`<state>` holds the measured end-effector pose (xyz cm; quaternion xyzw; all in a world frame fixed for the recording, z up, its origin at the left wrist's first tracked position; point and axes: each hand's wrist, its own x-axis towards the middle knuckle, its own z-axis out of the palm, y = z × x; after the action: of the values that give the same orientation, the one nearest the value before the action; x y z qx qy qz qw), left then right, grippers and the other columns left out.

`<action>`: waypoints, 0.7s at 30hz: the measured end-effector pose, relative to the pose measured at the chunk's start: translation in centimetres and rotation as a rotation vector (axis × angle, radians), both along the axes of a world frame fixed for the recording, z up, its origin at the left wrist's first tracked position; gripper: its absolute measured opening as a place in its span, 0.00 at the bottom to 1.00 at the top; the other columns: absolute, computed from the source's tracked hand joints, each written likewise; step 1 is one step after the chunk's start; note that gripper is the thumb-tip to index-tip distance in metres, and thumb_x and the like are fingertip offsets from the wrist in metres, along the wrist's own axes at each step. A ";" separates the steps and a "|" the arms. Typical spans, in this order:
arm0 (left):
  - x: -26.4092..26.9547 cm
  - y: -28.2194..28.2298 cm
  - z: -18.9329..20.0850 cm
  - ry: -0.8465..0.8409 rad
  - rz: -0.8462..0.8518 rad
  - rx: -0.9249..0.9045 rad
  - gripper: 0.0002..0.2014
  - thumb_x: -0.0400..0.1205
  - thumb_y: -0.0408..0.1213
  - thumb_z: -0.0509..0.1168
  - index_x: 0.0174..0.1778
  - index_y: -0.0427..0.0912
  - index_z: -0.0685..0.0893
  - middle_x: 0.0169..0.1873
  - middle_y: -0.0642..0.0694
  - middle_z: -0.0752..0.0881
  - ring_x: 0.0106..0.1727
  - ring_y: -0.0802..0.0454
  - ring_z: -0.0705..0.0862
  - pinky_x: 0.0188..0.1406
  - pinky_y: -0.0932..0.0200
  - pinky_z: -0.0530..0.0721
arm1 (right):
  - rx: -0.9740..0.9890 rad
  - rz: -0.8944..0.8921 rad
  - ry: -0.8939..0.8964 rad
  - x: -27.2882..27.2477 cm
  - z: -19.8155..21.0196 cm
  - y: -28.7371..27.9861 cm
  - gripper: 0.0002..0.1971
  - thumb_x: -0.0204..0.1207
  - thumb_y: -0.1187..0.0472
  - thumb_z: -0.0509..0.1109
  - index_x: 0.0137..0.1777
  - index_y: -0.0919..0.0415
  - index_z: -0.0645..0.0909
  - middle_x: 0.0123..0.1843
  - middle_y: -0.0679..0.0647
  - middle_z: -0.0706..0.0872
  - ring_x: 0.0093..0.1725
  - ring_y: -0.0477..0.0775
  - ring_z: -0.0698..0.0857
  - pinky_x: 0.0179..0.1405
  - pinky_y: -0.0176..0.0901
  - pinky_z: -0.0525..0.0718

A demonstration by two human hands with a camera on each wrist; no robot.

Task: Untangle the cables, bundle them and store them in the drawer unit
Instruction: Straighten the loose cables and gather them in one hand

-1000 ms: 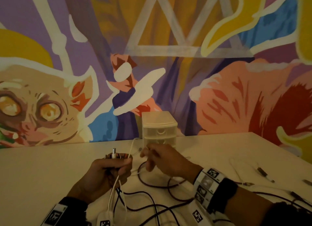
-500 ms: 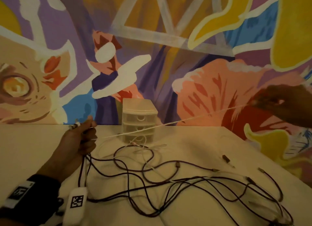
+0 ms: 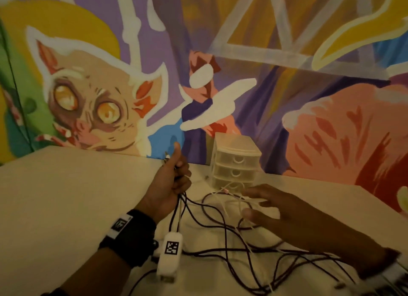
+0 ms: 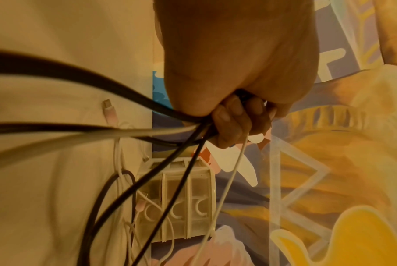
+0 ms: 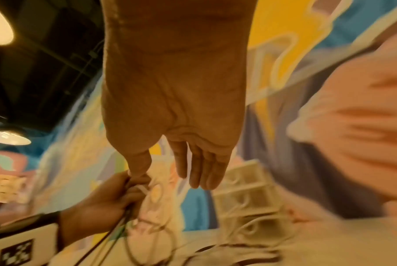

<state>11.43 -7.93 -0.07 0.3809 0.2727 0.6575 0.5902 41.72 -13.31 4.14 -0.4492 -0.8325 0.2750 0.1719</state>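
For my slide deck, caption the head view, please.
Left hand grips gathered cables while the open right hand reaches over the tangle before the drawer unit.

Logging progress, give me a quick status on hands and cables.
Left hand grips cable ends. Right hand open over white cable. Dark cables tangled on table. Drawer unit shut.

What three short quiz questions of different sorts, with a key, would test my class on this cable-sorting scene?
1. True or false: the left hand grips several cables.
2. Which is the right hand? A: fist round a cable. B: open, fingers straight, over the white cable.
3. Fill in: the drawer unit shows ___ drawers, all closed.

Key: 1 true; 2 B; 3 three.
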 end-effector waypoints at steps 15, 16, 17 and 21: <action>-4.5 1.2 -0.9 0.169 0.012 -0.051 0.26 0.88 0.67 0.59 0.34 0.50 0.70 0.32 0.51 0.60 0.27 0.54 0.58 0.26 0.62 0.68 | -0.565 0.248 0.201 -16.4 -6.0 5.2 0.17 0.85 0.47 0.77 0.42 0.59 0.87 0.40 0.65 0.81 0.36 0.51 0.84 0.52 0.46 0.90; -4.9 1.4 -1.0 0.157 0.026 -0.057 0.26 0.88 0.67 0.59 0.34 0.50 0.71 0.31 0.51 0.60 0.28 0.54 0.60 0.30 0.61 0.71 | -0.588 0.243 0.226 -16.2 -5.8 4.9 0.17 0.87 0.48 0.75 0.41 0.59 0.87 0.37 0.63 0.79 0.35 0.51 0.83 0.52 0.48 0.91; -5.3 1.6 -1.2 0.135 0.034 -0.064 0.26 0.87 0.68 0.60 0.34 0.51 0.71 0.31 0.52 0.61 0.29 0.54 0.63 0.34 0.60 0.72 | -0.574 0.216 0.217 -15.8 -5.4 4.6 0.18 0.88 0.49 0.73 0.40 0.59 0.86 0.36 0.61 0.78 0.36 0.52 0.83 0.52 0.47 0.92; -5.5 2.1 -1.9 0.024 0.026 -0.076 0.25 0.87 0.66 0.62 0.33 0.51 0.72 0.28 0.52 0.64 0.35 0.55 0.74 0.51 0.54 0.82 | -0.522 0.185 0.078 -13.0 -3.2 4.7 0.18 0.93 0.51 0.65 0.48 0.64 0.83 0.47 0.61 0.87 0.53 0.61 0.94 0.64 0.58 0.94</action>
<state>5.93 -5.81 -1.92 0.3623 0.3094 0.6498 0.5923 28.70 -8.64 0.98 -0.3893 -0.7637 0.5119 0.0562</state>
